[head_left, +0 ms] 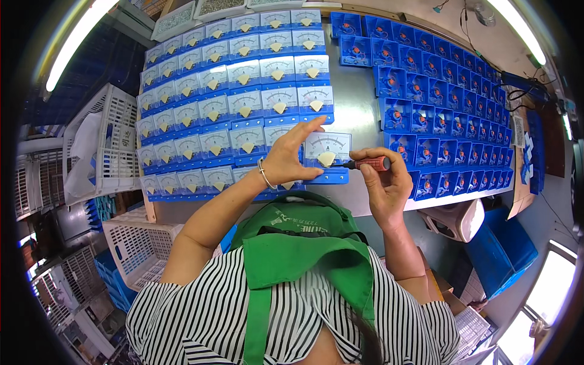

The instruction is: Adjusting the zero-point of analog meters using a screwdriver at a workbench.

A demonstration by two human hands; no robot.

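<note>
A panel meter (336,143) with a white dial, a pale yellow wedge-shaped piece and a blue base lies on the metal table in front of me. My left hand (286,157) spans its left side, fingers at the upper edge and thumb by the base. In my right hand (389,185) is a screwdriver (372,164) with a red and black handle, held sideways. Its shaft points left toward the lower part of the dial, near the yellow piece. The exact spot its tip touches is too small to tell.
Rows of similar meters (245,79) fill the table's left side. On the right stand rows of open blue housings (420,88) with small orange and wire parts inside. White crates (112,146) are at the left, and a blue bin (502,252) and stool (453,218) at the lower right.
</note>
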